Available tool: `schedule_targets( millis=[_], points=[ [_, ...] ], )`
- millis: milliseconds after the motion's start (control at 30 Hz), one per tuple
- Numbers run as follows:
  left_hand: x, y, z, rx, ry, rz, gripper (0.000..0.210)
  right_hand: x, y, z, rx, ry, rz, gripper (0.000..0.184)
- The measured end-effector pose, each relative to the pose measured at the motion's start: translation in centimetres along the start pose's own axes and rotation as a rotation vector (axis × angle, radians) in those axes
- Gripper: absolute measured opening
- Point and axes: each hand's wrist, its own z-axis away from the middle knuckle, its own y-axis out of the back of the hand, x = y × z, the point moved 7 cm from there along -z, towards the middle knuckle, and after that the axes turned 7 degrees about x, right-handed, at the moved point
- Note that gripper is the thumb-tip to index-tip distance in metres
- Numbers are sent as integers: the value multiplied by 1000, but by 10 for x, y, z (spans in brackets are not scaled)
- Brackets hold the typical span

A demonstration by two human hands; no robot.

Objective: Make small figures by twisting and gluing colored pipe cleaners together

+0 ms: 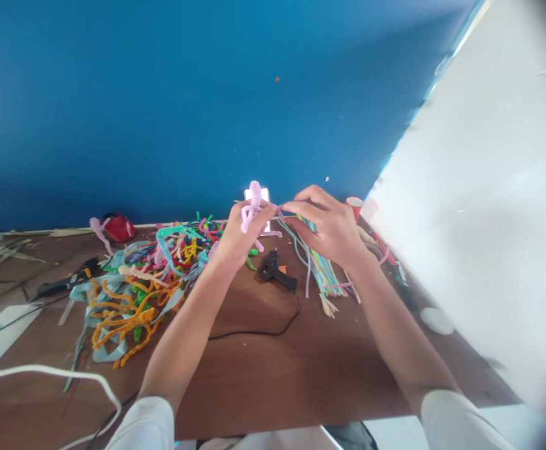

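My left hand (237,234) is closed around a pink pipe-cleaner figure (254,195), whose bent limbs stick out above and below the fingers. Close by on the right, my right hand (324,222) pinches a thin purple pipe cleaner (280,214) between thumb and fingertips, right beside the left fingertips. Whether that strand is joined to the figure I cannot tell. Behind the left hand stands a phone (264,195) with a bright screen, partly covered. A black glue gun (273,267) lies on the table below the hands.
A heap of colourful bent pipe cleaners (136,306) covers the left of the brown table (263,381). Straight pastel pipe cleaners (324,275) lie under my right arm. A red cup (354,205) stands near the wall. The glue gun's black cord (254,333) runs left; a white cable (66,370) curves at lower left.
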Motion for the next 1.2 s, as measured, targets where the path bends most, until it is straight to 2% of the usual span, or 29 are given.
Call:
schedule_targets(
  millis=[100, 200, 333, 467, 600, 667, 767, 900, 967, 1067, 1133, 1200],
  points=[
    [-1, 0, 0, -11, 38, 27, 21, 0, -1, 2, 4, 52, 85, 20],
    [1, -3, 2, -27, 41, 30, 22, -1, -2, 3, 27, 41, 99, 18],
    [10, -8, 5, -70, -38, -3, 20, -2, -2, 2, 76, -30, 78, 13],
    [25, -11, 12, -70, -274, -253, 16, 4, -1, 0, 151, -243, -120, 23],
    [39, -13, 22, -20, -573, -590, 10, 16, -14, 3, 84, -564, -540, 33],
    [40, -14, 24, -10, -629, -627, 8, 19, -18, 6, 72, -664, -677, 35],
    [33, -12, 20, -57, -504, -485, 11, 19, -17, 6, 84, -701, -705, 36],
    [26, -11, 14, -94, -315, -232, 20, 14, -10, 2, 89, -618, -610, 35],
    [21, -9, 12, -79, -200, -112, 21, 10, -2, -2, 110, -505, -515, 28],
    [14, -6, 9, -51, -38, 36, 18, 1, 8, -6, 99, -261, -371, 13],
    [10, -6, 8, -67, 43, 89, 16, -4, 9, -5, 55, -129, -314, 15],
    [8, -7, 9, -117, 103, 110, 16, -4, 8, -3, 36, -58, -278, 15]
  ],
)
